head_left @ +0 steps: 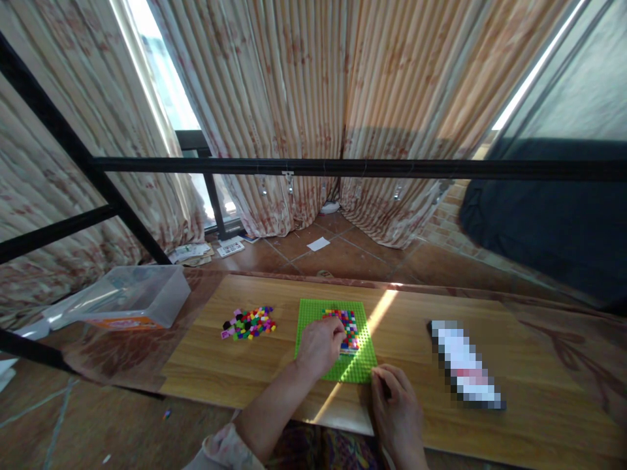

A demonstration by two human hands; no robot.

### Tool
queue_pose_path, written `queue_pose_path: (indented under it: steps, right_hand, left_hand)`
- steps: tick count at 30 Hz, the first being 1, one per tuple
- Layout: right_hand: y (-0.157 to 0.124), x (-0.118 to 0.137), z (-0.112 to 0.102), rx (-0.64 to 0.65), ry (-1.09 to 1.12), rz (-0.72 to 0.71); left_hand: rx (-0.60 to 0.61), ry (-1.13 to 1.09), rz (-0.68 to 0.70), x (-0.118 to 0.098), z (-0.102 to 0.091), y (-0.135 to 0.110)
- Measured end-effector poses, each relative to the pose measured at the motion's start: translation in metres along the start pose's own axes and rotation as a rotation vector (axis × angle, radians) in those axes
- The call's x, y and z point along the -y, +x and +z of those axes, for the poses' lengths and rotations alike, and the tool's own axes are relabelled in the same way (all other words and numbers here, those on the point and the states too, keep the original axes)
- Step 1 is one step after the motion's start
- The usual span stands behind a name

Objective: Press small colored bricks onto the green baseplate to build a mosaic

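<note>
On the wooden board lies a green studded baseplate (309, 311), its middle covered by a block of small multicoloured toy bricks (351, 333). My left hand (319, 343) reaches over the plate, fingers pinched together at the left side of that brick block; whatever they hold is hidden under them. My right hand (399, 408) has curled fingers, with thumb and forefinger at the plate's near right corner. To the left of the plate, loose coloured bricks (251, 324) lie in a spread pile, several black and pink ones among them.
A clear plastic box (166, 297) with an orange label stands at the left. At the right lies a dark-edged, pixelated flat object (465, 365). A black metal rail (313, 167) runs across beyond the board (406, 326), in front of curtains (294, 98). Papers (318, 244) lie on the tiled floor.
</note>
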State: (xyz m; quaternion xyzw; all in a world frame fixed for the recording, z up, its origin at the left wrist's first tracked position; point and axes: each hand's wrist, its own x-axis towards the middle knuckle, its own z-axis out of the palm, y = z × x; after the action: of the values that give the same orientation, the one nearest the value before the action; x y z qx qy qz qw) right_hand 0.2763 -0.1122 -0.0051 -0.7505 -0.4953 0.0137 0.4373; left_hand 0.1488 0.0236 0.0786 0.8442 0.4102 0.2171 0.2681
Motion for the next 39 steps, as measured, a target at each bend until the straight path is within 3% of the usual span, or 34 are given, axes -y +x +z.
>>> queue_pose_path:
  steps: [6,19,25,39]
  right_hand:
    - [-0.001,0.000,0.000,0.000,-0.003,-0.011]
    - [0.000,0.000,-0.001,-0.008,-0.020,-0.033]
    - [0.000,0.002,-0.002,-0.003,-0.035,-0.019]
    - [-0.001,0.001,-0.001,-0.005,-0.036,-0.024]
  left_hand:
    - [-0.047,-0.025,-0.054,0.000,0.004,0.001]
    - [-0.148,-0.059,0.027,0.006,0.003,-0.028]
    - [-0.109,0.091,0.143,0.002,0.008,-0.034]
    - [0.014,0.284,0.210,0.005,0.014,-0.031]
